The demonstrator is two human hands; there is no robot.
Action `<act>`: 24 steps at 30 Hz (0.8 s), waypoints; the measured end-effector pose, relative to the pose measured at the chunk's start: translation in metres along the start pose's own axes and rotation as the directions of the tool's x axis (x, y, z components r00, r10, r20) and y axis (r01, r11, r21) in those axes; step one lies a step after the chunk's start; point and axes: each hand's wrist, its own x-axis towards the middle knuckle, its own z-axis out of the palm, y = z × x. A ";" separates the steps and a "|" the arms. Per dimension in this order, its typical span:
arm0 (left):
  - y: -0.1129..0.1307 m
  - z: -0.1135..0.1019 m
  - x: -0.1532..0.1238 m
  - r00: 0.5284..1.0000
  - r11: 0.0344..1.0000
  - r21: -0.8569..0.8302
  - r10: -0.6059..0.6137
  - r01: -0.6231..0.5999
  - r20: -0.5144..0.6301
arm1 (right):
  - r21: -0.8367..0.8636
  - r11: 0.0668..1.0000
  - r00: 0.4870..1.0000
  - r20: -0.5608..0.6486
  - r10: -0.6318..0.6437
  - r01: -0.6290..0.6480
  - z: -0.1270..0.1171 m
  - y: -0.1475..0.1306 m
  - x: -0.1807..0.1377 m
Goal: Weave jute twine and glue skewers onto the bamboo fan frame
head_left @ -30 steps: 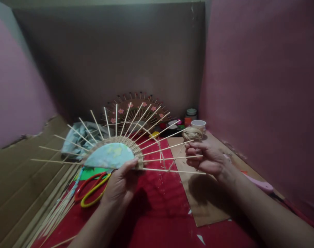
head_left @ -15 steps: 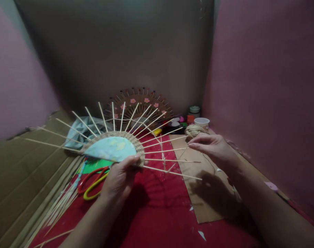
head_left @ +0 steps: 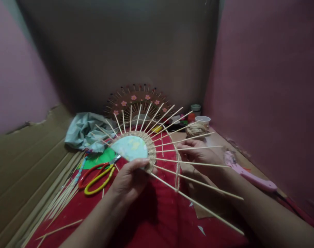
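My left hand [head_left: 129, 181] grips the lower edge of a half-round fan frame [head_left: 133, 146], a pale blue fabric centre ringed by woven twine [head_left: 151, 151] with several thin wooden sticks [head_left: 198, 163] radiating outward. My right hand [head_left: 198, 155] sits behind the sticks on the right side, fingers closed on a strand of twine [head_left: 177, 172] that runs down across the sticks. A ball of twine [head_left: 196, 130] lies just beyond that hand.
A finished brown fan with pink flowers [head_left: 137, 103] leans at the back wall. Red and yellow-handled scissors [head_left: 96, 175], green paper [head_left: 100, 159], a blue cloth [head_left: 86, 132], loose sticks [head_left: 60, 203], a white cup [head_left: 203, 120], a jar [head_left: 195, 108] and a pink tool [head_left: 250, 177] lie around on red cloth [head_left: 157, 220].
The fan frame has turned and shifted right, its sticks now fanning toward the lower right. My right hand has moved in behind the sticks, and a twine strand now crosses them.
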 end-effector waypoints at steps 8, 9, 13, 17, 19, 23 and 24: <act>-0.003 0.000 -0.001 0.999 1.000 0.006 -0.005 0.005 0.032 | -0.051 0.997 0.996 -0.070 -0.054 0.051 -0.005 -0.002 0.004; -0.002 0.000 0.000 0.999 1.000 0.010 -0.004 0.004 0.037 | -0.076 0.996 0.996 -0.068 -0.058 0.053 -0.007 -0.003 0.004; -0.001 -0.003 0.001 0.999 1.000 0.027 0.007 -0.008 0.052 | -0.163 0.984 0.993 -0.078 -0.085 0.072 -0.015 -0.007 0.004; 0.002 -0.004 0.004 0.999 0.999 0.044 0.019 -0.021 0.049 | -0.048 0.999 1.000 -0.017 -0.008 0.007 -0.025 -0.014 0.004; 0.004 -0.004 0.005 0.999 0.998 0.052 0.026 -0.028 0.027 | 0.060 0.995 0.992 0.099 0.077 -0.083 -0.030 -0.017 0.003; 0.008 -0.002 0.005 0.998 0.996 0.066 0.057 -0.055 -0.037 | 0.185 0.958 0.961 0.211 0.177 -0.217 -0.037 -0.019 0.001; 0.008 -0.002 0.005 0.997 0.996 0.071 0.066 -0.062 -0.049 | 0.184 0.955 0.959 0.211 0.191 -0.231 -0.038 -0.019 0.000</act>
